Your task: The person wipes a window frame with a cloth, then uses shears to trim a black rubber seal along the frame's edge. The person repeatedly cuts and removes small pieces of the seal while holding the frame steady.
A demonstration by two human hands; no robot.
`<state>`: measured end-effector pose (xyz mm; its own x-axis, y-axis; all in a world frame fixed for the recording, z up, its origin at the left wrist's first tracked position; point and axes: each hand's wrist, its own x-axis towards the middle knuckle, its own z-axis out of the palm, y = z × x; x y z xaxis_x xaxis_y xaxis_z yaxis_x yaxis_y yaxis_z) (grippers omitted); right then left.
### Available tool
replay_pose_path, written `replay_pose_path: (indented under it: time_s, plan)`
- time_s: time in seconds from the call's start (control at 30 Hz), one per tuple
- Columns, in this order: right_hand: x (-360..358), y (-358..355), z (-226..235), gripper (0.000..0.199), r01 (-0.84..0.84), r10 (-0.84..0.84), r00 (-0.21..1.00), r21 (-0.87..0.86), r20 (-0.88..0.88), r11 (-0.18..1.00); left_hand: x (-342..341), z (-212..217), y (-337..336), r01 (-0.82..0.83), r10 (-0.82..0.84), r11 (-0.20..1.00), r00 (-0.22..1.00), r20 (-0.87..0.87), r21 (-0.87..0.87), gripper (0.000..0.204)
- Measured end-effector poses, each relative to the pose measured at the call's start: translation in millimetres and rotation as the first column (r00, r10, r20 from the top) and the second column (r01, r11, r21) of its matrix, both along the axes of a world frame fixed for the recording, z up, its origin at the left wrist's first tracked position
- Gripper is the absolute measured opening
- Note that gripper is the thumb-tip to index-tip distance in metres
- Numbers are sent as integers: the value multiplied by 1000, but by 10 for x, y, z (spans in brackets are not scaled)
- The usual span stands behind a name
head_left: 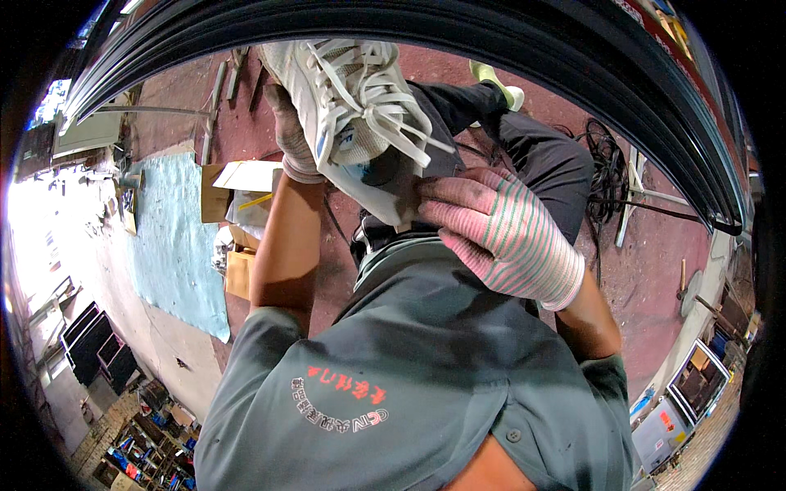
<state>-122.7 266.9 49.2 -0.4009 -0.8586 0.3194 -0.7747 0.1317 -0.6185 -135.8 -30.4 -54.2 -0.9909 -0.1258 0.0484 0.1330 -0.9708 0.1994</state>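
A white lace-up sneaker (pixel 336 98) is held up in front of my body, its loosely tied laces facing up and its heel end toward me. Inside its opening a bluish patch and dark shadow show. My left hand (pixel 291 135), in a dirty knit glove, grips the sneaker's left side; its fingertips are partly hidden behind the shoe. At the heel end, my right hand (pixel 512 229), in a pink glove with green stripes, has its fingers bent together against the shoe's edge. Dark trousers (pixel 540 155) cover my bent leg beyond it.
Black frame profiles (pixel 458 24) arch across the top, close above the sneaker. At the left, an opened cardboard box (pixel 239 274) stands by a pale blue sheet (pixel 176 245) on the floor. Coiled black cable (pixel 602 176) lies at the right beside metal bars (pixel 632 196).
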Motion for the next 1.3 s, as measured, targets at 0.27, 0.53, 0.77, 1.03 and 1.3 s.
replay_pose_path:
  time_s: [0.27,0.53,0.77,1.03,1.3]
  plan:
    - [74,-205,-100,48,-28,0,991,204,135,979,100,-30,223,258,-222,960,935,-275,104,96]
    - [-39,-427,-167,63,-97,28,992,594,125,799,95,-79,277,256,-267,963,952,-148,-89,84]
    - [-228,-210,-128,56,-10,-61,988,455,142,890,145,-160,274,59,71,846,972,222,-529,88]
    - [-356,-206,-513,31,404,-424,905,237,38,883,95,-41,408,56,100,738,977,191,-673,85]
    - [-398,-456,-930,36,287,-135,898,327,-418,900,115,-135,482,114,88,737,961,262,-666,88]
